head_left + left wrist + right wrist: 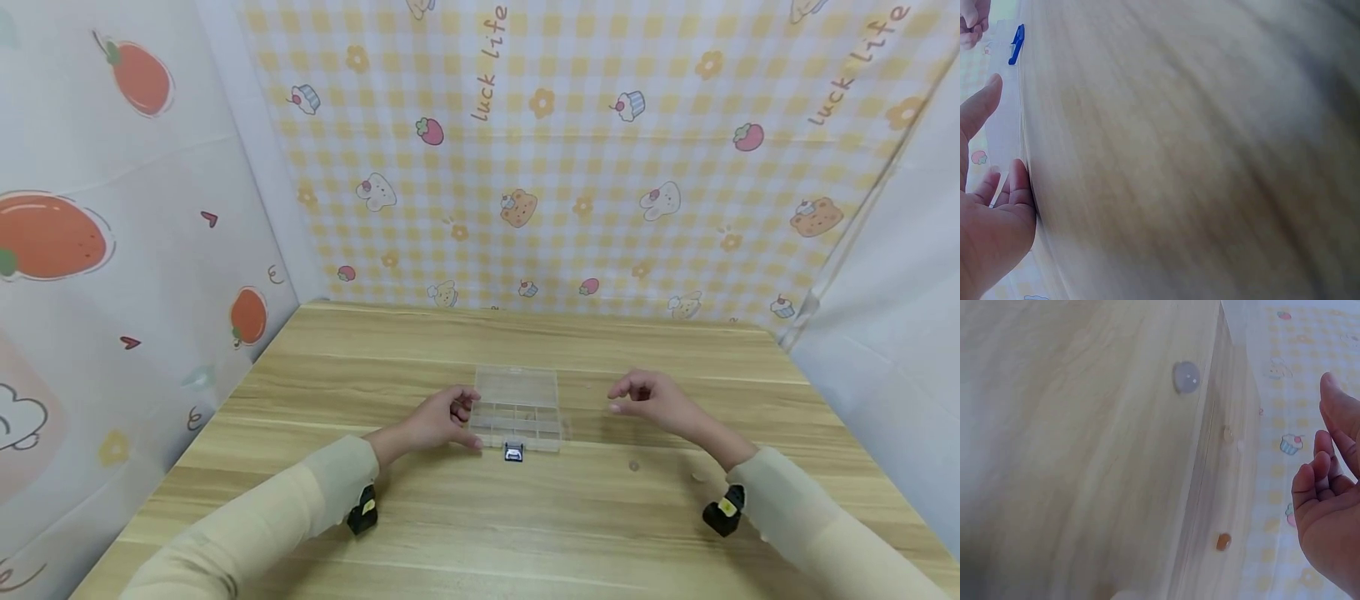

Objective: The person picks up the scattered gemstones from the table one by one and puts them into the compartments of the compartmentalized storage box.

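Note:
A clear plastic compartment box [517,425] lies on the table, its lid [516,387] folded back and a blue latch [513,452] hanging at the front. My left hand [442,418] holds the box's left end, thumb by the front corner and fingers around the side. In the left wrist view, the same blue latch [1017,45] stands beyond my thumb. Off to the right of the box, my right hand [656,404] hovers over the table with loosely curled fingers. Its thumb and index finger are apart, and nothing shows between them in the right wrist view.
A clear greyish bead [1186,377] sits on the table in front of my right hand. Behind it are an orange-brown bead [1224,542] and a small pale bead [1228,433]. Patterned cloth [540,167] hangs behind the wooden table [480,517].

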A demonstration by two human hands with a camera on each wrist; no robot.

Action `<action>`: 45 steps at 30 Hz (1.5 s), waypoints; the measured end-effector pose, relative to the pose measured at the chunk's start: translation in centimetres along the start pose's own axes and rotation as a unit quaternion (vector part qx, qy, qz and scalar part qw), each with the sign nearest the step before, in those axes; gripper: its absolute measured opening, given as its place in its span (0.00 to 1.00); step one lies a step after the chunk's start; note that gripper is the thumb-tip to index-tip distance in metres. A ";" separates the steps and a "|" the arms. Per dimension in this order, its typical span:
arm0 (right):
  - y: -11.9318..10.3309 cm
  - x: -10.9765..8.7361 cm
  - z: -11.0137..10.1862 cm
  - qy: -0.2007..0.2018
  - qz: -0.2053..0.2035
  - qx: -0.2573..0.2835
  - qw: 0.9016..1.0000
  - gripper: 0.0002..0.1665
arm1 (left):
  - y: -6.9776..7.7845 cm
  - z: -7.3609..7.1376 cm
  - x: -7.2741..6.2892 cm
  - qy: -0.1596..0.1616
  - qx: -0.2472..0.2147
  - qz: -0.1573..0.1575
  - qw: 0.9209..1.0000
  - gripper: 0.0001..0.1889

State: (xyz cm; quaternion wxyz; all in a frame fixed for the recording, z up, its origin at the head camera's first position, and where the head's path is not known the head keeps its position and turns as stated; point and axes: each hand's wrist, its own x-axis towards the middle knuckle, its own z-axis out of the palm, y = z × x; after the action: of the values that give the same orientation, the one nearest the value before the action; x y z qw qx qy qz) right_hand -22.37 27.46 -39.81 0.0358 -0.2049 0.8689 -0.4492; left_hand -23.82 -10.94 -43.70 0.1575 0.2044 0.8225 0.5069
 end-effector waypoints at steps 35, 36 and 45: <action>4.8 -8.8 -4.7 -0.059 0.024 0.045 0.997 0.13 | 0.5 0.0 -0.3 0.003 0.000 -0.008 1.000 0.38; 4.9 -9.0 -4.9 -0.064 0.027 0.046 0.997 0.13 | 0.5 0.0 -0.2 0.003 0.001 -0.008 1.000 0.38; 5.9 -9.9 -5.9 -0.102 -0.008 0.069 0.992 0.13 | 2.3 0.0 -1.1 0.002 0.001 -0.007 1.000 0.37</action>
State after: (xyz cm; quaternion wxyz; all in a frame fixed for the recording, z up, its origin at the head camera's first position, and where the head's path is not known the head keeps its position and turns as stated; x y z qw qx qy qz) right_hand -16.71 38.77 -42.20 0.1347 -0.2538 0.8261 -0.4848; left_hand -22.43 -10.54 -41.62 0.1587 0.1981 0.8247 0.5054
